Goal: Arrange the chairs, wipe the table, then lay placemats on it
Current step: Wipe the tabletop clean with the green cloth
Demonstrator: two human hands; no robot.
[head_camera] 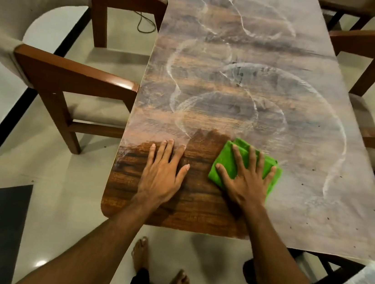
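Wiping worktop point(260, 91) | right hand point(245, 180) flat on green cloth point(226, 155), left hand point(163, 169) flat beside it, neither grip closed | near corner clean, rest dusty | chairs point(76, 74) look placed, placemats unlaid

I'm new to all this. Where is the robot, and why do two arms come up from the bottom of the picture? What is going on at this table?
There is no robot here. A person wears a wide-angle camera on the head, looking forward and down, so you see their own arms and bare feet. This single picture is that view.

The left hand lies flat on the wooden table. The right hand presses flat on a folded green cloth, with its fingers straight rather than curled round it.

Most of the table wears a pale, dusty film with swirly marks. The near left corner is dark and clean, so wiping seems to have begun there. Along both long sides stand chairs with wooden arms. No placemats show on the table.
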